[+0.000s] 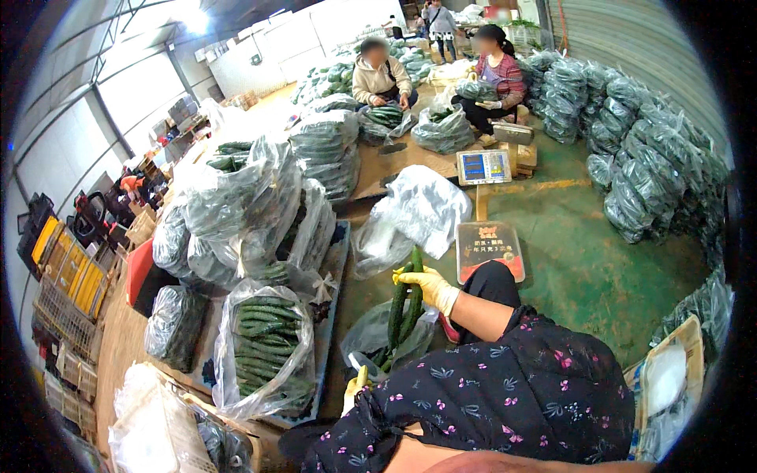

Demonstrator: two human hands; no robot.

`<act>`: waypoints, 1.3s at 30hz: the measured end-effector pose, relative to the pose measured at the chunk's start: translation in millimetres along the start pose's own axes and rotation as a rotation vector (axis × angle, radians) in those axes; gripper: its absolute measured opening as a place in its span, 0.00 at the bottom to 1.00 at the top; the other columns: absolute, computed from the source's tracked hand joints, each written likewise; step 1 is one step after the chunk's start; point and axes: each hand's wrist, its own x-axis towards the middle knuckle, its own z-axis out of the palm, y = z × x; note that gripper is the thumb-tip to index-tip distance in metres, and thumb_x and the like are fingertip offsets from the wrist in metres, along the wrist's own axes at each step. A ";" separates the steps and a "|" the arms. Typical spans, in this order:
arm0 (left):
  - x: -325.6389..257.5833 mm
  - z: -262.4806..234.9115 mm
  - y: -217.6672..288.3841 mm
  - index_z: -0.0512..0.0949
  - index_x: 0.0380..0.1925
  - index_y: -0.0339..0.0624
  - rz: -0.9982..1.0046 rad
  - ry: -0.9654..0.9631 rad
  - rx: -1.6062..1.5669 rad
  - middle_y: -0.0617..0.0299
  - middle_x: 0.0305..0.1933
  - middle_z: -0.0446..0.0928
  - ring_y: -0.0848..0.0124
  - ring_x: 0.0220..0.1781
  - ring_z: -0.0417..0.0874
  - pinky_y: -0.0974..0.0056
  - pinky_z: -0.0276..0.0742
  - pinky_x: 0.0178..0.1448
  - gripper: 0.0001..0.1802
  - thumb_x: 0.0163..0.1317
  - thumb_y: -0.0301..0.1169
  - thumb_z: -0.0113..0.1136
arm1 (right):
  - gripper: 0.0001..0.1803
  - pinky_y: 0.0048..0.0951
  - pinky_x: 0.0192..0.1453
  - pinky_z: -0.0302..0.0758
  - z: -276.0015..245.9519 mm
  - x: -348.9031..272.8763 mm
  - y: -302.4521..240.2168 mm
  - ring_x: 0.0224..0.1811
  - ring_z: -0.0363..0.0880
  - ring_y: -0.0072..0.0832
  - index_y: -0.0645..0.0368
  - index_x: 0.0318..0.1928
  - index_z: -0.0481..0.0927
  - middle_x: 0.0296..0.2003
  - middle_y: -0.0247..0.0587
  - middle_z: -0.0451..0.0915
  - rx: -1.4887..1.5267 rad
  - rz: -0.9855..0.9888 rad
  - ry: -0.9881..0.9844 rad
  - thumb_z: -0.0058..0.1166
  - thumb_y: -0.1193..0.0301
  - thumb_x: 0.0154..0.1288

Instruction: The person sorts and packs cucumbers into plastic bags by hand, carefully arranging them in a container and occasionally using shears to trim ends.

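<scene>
My right hand, in a yellowish glove, is closed around long dark green cucumbers, two of which show, held upright over a clear plastic bag. More cucumbers lie low inside that bag. At the bag's near edge is my left hand, gloved too and mostly hidden by my dark flowered sleeve. One finger sticks up beside the plastic, and the hand seems closed on the bag's rim. To the left, an open bag packed with cucumbers stands on a blue-edged platform.
Beyond my right hand are a platform scale and its display. Loose plastic bags lie ahead. Filled bags are stacked left, with more along the right wall. Two people crouch at the back; a crate stands at right.
</scene>
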 end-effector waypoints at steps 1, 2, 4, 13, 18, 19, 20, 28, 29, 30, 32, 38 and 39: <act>0.4 0.5 0.3 0.74 0.43 0.33 0.000 -0.008 -0.004 0.56 0.35 0.78 0.68 0.35 0.78 0.68 0.73 0.40 0.20 0.58 0.38 0.60 | 0.11 0.32 0.50 0.75 -1.1 0.4 0.3 0.42 0.80 0.32 0.64 0.40 0.78 0.39 0.45 0.81 -0.004 -0.013 -0.004 0.58 0.79 0.54; 2.5 0.2 0.9 0.74 0.42 0.33 0.000 -0.013 -0.005 0.57 0.35 0.78 0.68 0.34 0.78 0.68 0.73 0.40 0.19 0.58 0.38 0.60 | 0.11 0.32 0.50 0.75 -1.8 1.4 0.6 0.42 0.80 0.32 0.64 0.40 0.78 0.39 0.45 0.81 -0.004 -0.014 -0.001 0.58 0.79 0.54; 4.6 -0.1 1.9 0.75 0.42 0.33 0.002 -0.024 -0.008 0.57 0.34 0.78 0.68 0.34 0.78 0.68 0.73 0.39 0.18 0.58 0.37 0.60 | 0.11 0.32 0.51 0.75 -1.4 2.5 1.1 0.43 0.80 0.32 0.64 0.40 0.78 0.39 0.45 0.81 -0.018 -0.042 -0.009 0.59 0.79 0.54; 7.3 -0.8 2.3 0.75 0.38 0.34 0.005 -0.042 -0.028 0.58 0.32 0.79 0.69 0.31 0.78 0.68 0.73 0.37 0.14 0.59 0.35 0.60 | 0.12 0.30 0.52 0.72 9.5 -0.5 9.9 0.44 0.78 0.28 0.62 0.40 0.80 0.39 0.39 0.81 -0.062 -0.025 -0.039 0.61 0.76 0.52; 8.7 -2.7 2.2 0.76 0.37 0.35 0.000 -0.050 -0.039 0.59 0.31 0.79 0.70 0.30 0.78 0.69 0.73 0.35 0.12 0.59 0.34 0.60 | 0.14 0.29 0.54 0.72 18.9 -0.2 14.9 0.46 0.78 0.28 0.63 0.43 0.79 0.41 0.41 0.81 -0.092 -0.045 -0.087 0.59 0.77 0.55; 8.0 -3.0 2.0 0.76 0.36 0.35 -0.002 -0.049 -0.039 0.59 0.31 0.79 0.70 0.29 0.78 0.69 0.73 0.35 0.12 0.59 0.33 0.60 | 0.14 0.29 0.55 0.71 20.3 0.1 16.1 0.45 0.78 0.28 0.63 0.43 0.79 0.41 0.41 0.81 -0.084 -0.045 -0.103 0.59 0.78 0.54; 7.2 -4.5 2.0 0.76 0.36 0.35 -0.004 -0.048 -0.039 0.59 0.31 0.79 0.70 0.29 0.78 0.69 0.73 0.35 0.12 0.59 0.33 0.60 | 0.14 0.29 0.55 0.71 21.8 0.5 19.0 0.45 0.78 0.28 0.63 0.43 0.79 0.41 0.41 0.81 -0.082 -0.040 -0.103 0.59 0.78 0.54; 14.4 -4.9 -7.2 0.77 0.32 0.37 0.068 -0.022 -0.081 0.60 0.28 0.79 0.72 0.25 0.78 0.70 0.73 0.32 0.07 0.59 0.30 0.59 | 0.13 0.30 0.55 0.71 23.1 5.1 26.2 0.46 0.78 0.29 0.63 0.42 0.79 0.41 0.41 0.81 -0.101 -0.060 -0.137 0.59 0.79 0.53; 13.9 -5.7 -10.3 0.77 0.30 0.37 0.113 -0.002 -0.110 0.61 0.26 0.78 0.72 0.24 0.77 0.70 0.72 0.30 0.06 0.59 0.29 0.59 | 0.13 0.30 0.55 0.71 23.8 5.0 27.0 0.46 0.78 0.29 0.63 0.42 0.79 0.41 0.41 0.81 -0.099 -0.058 -0.140 0.59 0.79 0.53; 14.0 -7.9 -5.1 0.77 0.32 0.37 0.081 0.005 -0.109 0.60 0.28 0.79 0.72 0.25 0.78 0.69 0.73 0.31 0.06 0.59 0.29 0.58 | 0.14 0.30 0.55 0.71 23.0 4.7 27.7 0.47 0.78 0.29 0.63 0.42 0.79 0.41 0.41 0.81 -0.099 -0.062 -0.146 0.59 0.79 0.53; 11.2 -9.1 14.9 0.78 0.33 0.37 0.046 0.009 -0.110 0.60 0.29 0.79 0.71 0.27 0.78 0.69 0.73 0.32 0.07 0.60 0.30 0.57 | 0.14 0.30 0.56 0.70 21.3 4.4 28.5 0.47 0.77 0.29 0.63 0.43 0.79 0.42 0.41 0.81 -0.100 -0.064 -0.149 0.59 0.79 0.53; 6.9 -19.5 54.3 0.77 0.41 0.37 -0.029 -0.037 -0.326 0.56 0.33 0.80 0.68 0.32 0.79 0.64 0.75 0.36 0.14 0.64 0.36 0.52 | 0.15 0.30 0.57 0.70 22.4 6.4 31.8 0.47 0.77 0.29 0.64 0.43 0.78 0.42 0.41 0.80 -0.100 -0.069 -0.178 0.59 0.78 0.53; 4.3 -20.7 60.2 0.76 0.44 0.38 -0.154 0.007 -0.548 0.57 0.32 0.80 0.67 0.32 0.79 0.62 0.75 0.37 0.14 0.64 0.36 0.52 | 0.14 0.30 0.56 0.70 25.5 6.9 32.1 0.46 0.77 0.28 0.63 0.41 0.78 0.42 0.41 0.80 -0.110 -0.066 -0.197 0.59 0.79 0.52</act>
